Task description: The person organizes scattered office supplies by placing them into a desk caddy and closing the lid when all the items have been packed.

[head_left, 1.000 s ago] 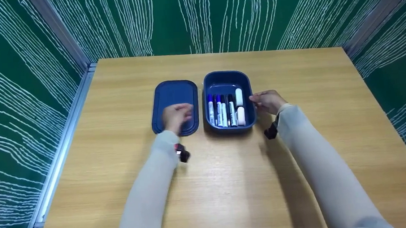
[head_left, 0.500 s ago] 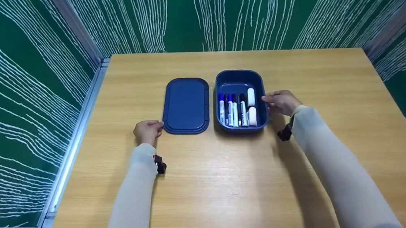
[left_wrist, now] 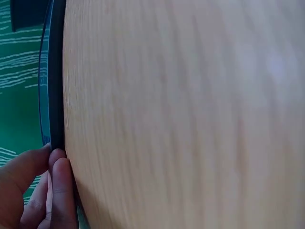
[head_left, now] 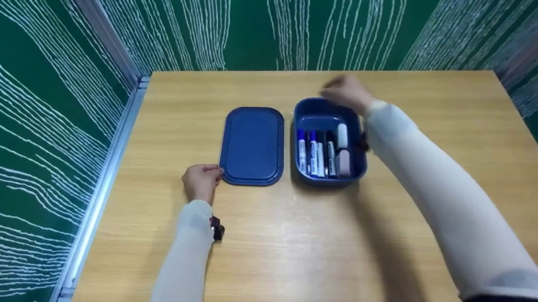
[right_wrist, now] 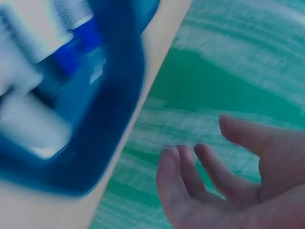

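Note:
A dark blue lid (head_left: pixel 253 145) lies on the wooden table left of a matching open box. My left hand (head_left: pixel 201 181) pinches the lid's near left corner; in the left wrist view, thumb and fingertips meet on the lid's edge (left_wrist: pixel 56 76). Over the far right part of the box (head_left: pixel 361 165) passes my right hand (head_left: pixel 348 92), a little blurred. The right wrist view shows its fingers (right_wrist: pixel 169 176) loosely bent and apart from the thumb, holding nothing. Inside the box are several markers (head_left: pixel 315 159) side by side, with two pale rounded blocks (head_left: pixel 342 135) along the right wall.
The wooden table (head_left: pixel 267 247) carries the box and lid near its middle. Green panels with white streaks (head_left: pixel 249 23) stand behind it and at both sides. A metal frame rail (head_left: pixel 103 183) runs along the left edge.
My left hand has gone from above the lid to its near left corner and grips there. The right hand has left the box's right rim and moved to its far side. The view has shifted.

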`<state>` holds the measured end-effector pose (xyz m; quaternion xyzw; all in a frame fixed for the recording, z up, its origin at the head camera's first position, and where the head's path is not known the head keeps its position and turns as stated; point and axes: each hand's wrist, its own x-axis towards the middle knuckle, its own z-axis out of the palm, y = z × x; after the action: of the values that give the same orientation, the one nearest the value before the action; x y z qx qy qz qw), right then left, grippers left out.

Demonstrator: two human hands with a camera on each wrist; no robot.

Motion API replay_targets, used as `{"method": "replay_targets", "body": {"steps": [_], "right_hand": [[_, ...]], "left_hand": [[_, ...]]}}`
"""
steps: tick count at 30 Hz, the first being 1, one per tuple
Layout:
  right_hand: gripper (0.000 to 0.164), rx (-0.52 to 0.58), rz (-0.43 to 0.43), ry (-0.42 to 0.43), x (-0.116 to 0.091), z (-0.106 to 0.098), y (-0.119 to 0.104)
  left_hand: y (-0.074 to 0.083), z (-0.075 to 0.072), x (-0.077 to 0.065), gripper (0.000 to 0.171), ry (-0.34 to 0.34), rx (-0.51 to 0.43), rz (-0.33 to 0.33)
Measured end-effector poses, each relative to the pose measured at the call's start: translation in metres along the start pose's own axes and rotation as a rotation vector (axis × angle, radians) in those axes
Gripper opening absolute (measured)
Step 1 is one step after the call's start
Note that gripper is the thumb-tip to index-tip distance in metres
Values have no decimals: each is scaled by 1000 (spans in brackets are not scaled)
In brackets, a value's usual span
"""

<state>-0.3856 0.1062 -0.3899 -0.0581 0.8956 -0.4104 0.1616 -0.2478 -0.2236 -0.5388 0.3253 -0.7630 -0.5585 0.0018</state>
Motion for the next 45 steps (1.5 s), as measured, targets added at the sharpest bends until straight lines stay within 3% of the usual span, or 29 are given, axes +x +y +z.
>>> {"method": "replay_targets", "body": {"steps": [3,5,11,17,20,25,34,37,45], "right_hand": [[41,-131,-74,-118,22,26,-24],[37,-237,-99,-149,37,46,-28],[30,-460,-58,-167,69,94,-3],[27,-634,2,-121,82,113,17],[29,-639,-3,-65,87,112,16],[32,-603,-2,-31,98,109,6],[33,-495,66,-37,116,110,-19],[33,-472,72,-50,121,115,-26],[33,-479,62,-47,135,126,-34]], "left_hand": [[-7,2,-6,11,4,29,7],[-14,5,-12,11,1,48,13],[-30,17,-36,13,-8,18,36],[-31,20,-44,16,-22,-62,75],[-25,17,-40,17,-26,-92,101],[-17,9,-30,18,-34,-174,74],[-17,-8,-12,33,-97,-586,-56],[-20,-15,-11,35,-109,-672,-106],[-24,-26,-7,41,-141,-708,-156]]}}
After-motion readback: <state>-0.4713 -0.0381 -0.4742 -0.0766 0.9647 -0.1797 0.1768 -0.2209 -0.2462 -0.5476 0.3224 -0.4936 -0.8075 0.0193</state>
